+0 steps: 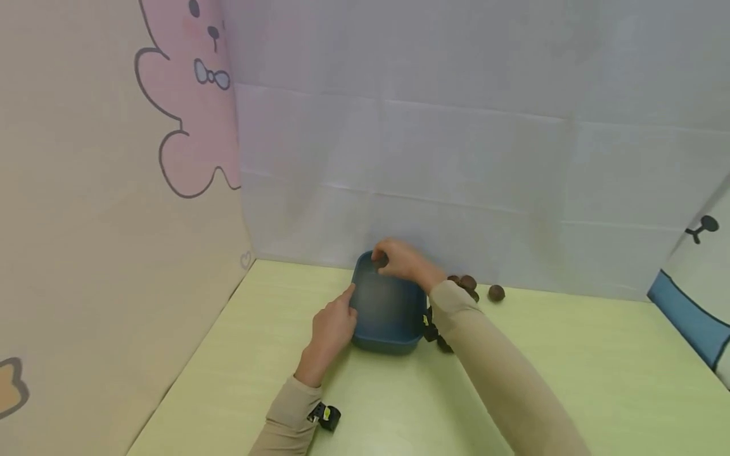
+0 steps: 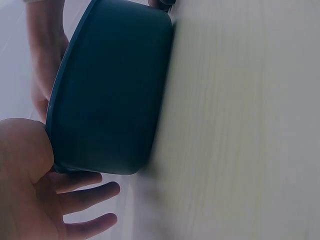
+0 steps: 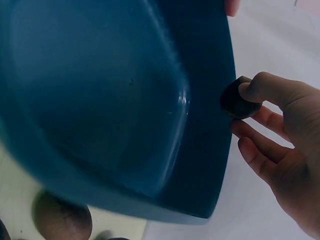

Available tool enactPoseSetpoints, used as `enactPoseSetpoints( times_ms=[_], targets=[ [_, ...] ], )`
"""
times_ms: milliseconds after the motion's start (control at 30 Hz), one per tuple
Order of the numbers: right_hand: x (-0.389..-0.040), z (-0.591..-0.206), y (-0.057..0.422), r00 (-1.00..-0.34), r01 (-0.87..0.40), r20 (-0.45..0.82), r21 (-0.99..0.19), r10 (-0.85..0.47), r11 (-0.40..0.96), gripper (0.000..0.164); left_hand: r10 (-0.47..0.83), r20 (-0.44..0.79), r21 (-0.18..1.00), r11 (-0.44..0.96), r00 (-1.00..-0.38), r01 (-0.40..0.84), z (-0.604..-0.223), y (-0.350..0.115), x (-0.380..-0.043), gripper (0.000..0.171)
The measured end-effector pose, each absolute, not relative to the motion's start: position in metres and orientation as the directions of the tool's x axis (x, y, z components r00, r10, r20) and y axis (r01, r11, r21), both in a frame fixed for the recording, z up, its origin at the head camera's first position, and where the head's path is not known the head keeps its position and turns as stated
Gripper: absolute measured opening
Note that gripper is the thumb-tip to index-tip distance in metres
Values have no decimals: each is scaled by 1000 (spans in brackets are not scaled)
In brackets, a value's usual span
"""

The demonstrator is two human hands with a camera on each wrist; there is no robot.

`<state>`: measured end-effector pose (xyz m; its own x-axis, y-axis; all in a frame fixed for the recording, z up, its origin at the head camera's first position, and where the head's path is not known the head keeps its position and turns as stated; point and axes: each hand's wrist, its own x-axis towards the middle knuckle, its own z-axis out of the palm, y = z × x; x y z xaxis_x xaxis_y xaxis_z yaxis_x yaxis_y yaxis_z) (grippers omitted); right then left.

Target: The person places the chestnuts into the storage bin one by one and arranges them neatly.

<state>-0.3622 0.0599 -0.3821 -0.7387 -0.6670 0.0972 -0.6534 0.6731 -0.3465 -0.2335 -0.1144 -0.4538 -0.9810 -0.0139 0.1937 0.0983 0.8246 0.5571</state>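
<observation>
Apparently for steadiness, the left hand (image 1: 333,324) is gripping the tub (image 1: 386,346) — the right hand (image 1: 402,259) is pinching a ball (image 3: 236,103).

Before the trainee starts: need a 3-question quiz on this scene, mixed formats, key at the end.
1. Short answer: Which of the person's hands holds a dark round item?
2. True or false: The left hand touches the blue container.
3. Multiple choice: In the head view, the loose round items on the table lie:
A) left of the container
B) right of the container
C) on the container's rim

Key:
1. The right hand.
2. True.
3. B.
</observation>
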Motion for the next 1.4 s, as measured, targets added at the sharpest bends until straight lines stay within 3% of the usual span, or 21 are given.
enactPoseSetpoints(
  times_ms=[300,467,633,1000,1400],
  targets=[
    [-384,-402,37,-732,-640,-25,-317,-681,699,29,-30,216,562,821,-976,99,-458,-120,-235,57],
    [-386,-415,41,-761,-588,-126,-282,-637,758,25,-9,189,578,809,-982,104,-463,-112,-234,57],
    [-386,-421,45,-780,-533,-176,-318,-601,784,24,-22,196,580,809,-980,98,-465,-108,-234,57],
    [-391,-421,48,-750,-554,-196,-336,-632,762,32,-35,227,564,819,-973,102,-463,-114,-234,56],
    [-385,-392,69,-678,-655,-87,-377,-730,654,25,-51,218,563,822,-975,83,-464,-114,-236,58]
  ],
)
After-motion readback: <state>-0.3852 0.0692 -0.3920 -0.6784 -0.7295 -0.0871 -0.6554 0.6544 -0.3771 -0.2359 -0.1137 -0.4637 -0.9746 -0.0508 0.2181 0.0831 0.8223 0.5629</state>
